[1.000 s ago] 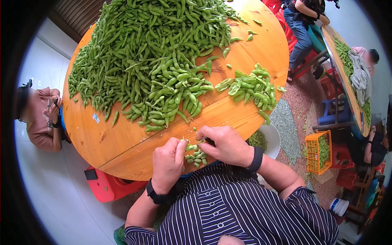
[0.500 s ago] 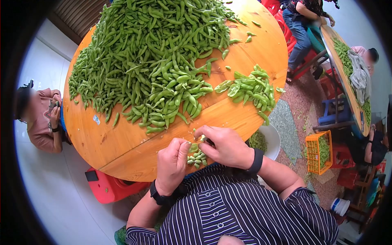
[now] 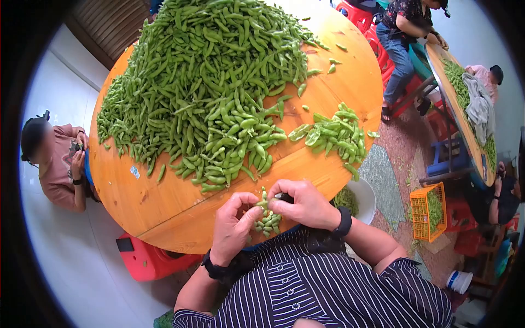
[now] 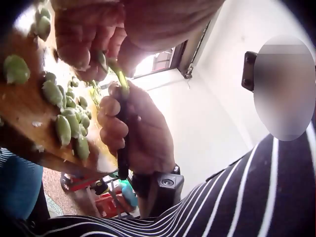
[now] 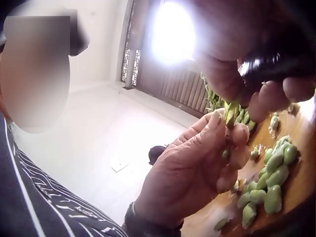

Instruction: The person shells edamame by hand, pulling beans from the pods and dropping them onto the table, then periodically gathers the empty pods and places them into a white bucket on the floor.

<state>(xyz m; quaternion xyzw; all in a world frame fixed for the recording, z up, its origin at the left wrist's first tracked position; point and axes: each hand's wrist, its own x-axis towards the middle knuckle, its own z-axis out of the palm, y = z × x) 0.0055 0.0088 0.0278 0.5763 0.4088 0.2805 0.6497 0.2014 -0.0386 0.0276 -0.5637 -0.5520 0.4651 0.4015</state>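
My left hand (image 3: pixel 232 225) and right hand (image 3: pixel 306 203) face each other at the near table edge. Between their fingertips is a green pod (image 4: pixel 119 79), pinched from both sides; in the right wrist view the left thumb and fingers hold the pod (image 5: pixel 229 112). A slim dark object (image 4: pixel 123 143) also lies in the curled fingers of my right hand (image 4: pixel 143 128). Shelled beans (image 3: pixel 269 223) sit in a small group just below the hands, on the wood. Beyond them rises a large heap of whole pods (image 3: pixel 191 98).
Flattened pods (image 3: pixel 342 134) form a smaller pile on the right of the round table (image 3: pixel 180 218). A white basin (image 3: pixel 363 197) and an orange crate (image 3: pixel 427 213) stand below on the right. A red stool (image 3: pixel 145 262) is at lower left; a person (image 3: pixel 63 169) sits at left.
The head view has shifted slightly, so the table's near edge appears lower. My left hand has turned, its fingers reaching further toward the right hand, and both now meet at the pod.
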